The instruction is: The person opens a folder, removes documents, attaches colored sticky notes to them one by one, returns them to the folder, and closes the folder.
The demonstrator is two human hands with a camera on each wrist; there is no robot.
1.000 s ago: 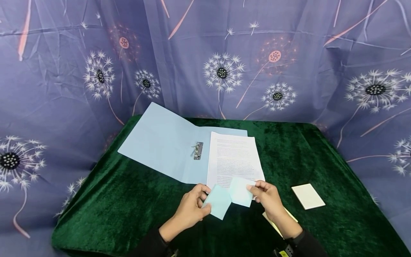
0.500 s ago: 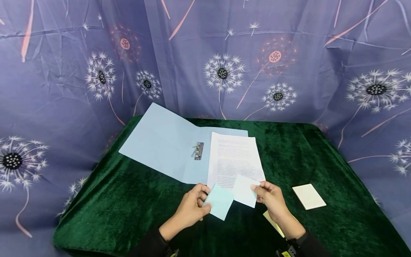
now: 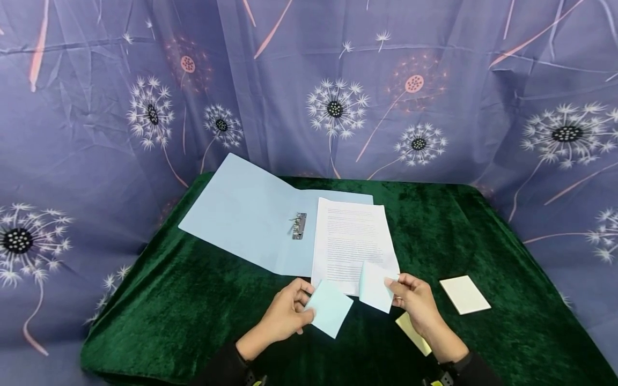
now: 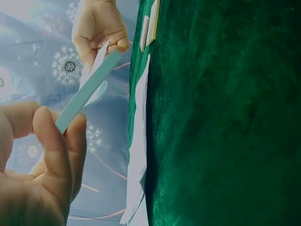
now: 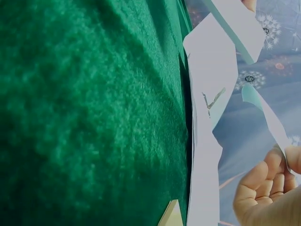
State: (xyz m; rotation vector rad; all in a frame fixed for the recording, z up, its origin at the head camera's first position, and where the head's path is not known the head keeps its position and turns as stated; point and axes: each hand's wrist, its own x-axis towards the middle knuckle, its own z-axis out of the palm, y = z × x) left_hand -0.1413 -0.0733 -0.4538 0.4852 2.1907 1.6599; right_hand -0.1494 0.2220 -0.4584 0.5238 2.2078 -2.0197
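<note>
One note is off the blue-green sticky pad, with a narrow gap between the two, so the parting of that sheet looks done; it has not yet been laid on anything and hangs in the air above the lower right corner of the printed papers. Those papers lie on the right-hand panel of the spread blue folder, overhanging its near edge, and rest beside the metal clip rather than on its raised prongs, so fastening them there seems undone. The left hand reaches in from the near side and has a narrow grip on the pad, thumb on one face and fingers on the other, the pad tilted. The right hand pinches the note by its right edge between thumb and fingers, the grip closed to a sheet's thickness; the note's free end curls, showing a blue-green tint. Both hands are held above the tabletop. A yellow pad lies near the right wrist, and a cream pad lies farther right.
</note>
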